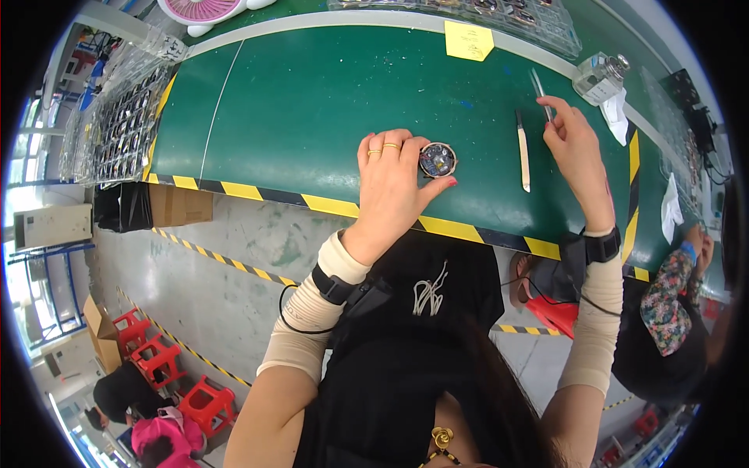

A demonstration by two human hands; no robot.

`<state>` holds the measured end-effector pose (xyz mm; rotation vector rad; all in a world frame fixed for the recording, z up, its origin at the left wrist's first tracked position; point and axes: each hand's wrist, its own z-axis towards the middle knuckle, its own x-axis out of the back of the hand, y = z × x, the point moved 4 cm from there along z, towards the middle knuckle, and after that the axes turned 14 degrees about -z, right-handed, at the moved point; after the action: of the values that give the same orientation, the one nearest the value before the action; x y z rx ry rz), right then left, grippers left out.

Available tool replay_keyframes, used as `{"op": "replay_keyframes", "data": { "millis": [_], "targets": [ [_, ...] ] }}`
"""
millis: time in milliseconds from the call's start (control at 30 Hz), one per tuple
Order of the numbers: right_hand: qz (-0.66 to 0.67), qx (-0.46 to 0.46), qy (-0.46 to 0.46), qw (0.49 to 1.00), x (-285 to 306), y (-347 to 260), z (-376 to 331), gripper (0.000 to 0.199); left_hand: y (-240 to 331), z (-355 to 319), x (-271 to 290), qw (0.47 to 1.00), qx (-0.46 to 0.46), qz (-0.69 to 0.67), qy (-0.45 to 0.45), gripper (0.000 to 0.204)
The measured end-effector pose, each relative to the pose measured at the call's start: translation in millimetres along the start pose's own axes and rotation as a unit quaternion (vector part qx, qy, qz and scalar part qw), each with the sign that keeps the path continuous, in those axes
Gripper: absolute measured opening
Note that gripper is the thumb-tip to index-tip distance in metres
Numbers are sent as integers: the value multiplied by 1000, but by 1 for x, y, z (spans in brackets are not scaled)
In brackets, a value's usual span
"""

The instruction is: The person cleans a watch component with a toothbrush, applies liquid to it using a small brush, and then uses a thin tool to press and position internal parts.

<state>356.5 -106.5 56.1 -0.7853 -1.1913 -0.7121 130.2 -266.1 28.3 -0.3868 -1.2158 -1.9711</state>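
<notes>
My left hand (pixel 394 171) lies on the green work surface, its thumb and forefinger closed around a round watch case (pixel 438 161). The case faces up, showing dark inner parts and a metal-coloured rim. Further right, my right hand (pixel 573 144) pinches a pair of slim metal tweezers (pixel 537 84) above the table, their tips pointing away from me and apart from the watch case. Between the two hands lies a slim tool (pixel 523 156) with a pale handle and a dark far end, which neither hand touches.
A yellow paper note (pixel 469 40) sits at the far edge. A glass bottle (pixel 601 79) and white tissue (pixel 615 117) are at right. Clear trays of small parts (pixel 117 125) stand left. Striped tape (pixel 328 204) marks the near edge. A co-worker's floral sleeve (pixel 667 304) is at right.
</notes>
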Motion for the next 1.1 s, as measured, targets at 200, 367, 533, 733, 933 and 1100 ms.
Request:
{"op": "replay_keyframes", "data": {
  "millis": [200, 367, 533, 733, 933, 1100],
  "targets": [
    [648, -106, -144, 740, -3, -43, -3, 38, -1, -1, 0, 1000, -1, -12, -12, 56],
    [740, -60, -155, 652, -8, -70, -5, 33, -2, -1, -1, 1000, 7, -14, -12, 57],
    [718, -51, -184, 669, -20, -69, -4, 32, -3, -1, -1, 1000, 18, -19, 12, 58],
    [396, -94, -160, 899, -19, -69, 3, 24, 0, 3, -1, 998, 40, -36, 15, 53],
    [491, 37, -65, 868, -26, -90, -1, 12, -2, 6, -1, 997, 66, -43, -10, 53],
    [502, 89, -42, 859, -26, -84, -15, 7, -14, 15, 9, 995, 64, -58, -54, 52]
  ]
}}
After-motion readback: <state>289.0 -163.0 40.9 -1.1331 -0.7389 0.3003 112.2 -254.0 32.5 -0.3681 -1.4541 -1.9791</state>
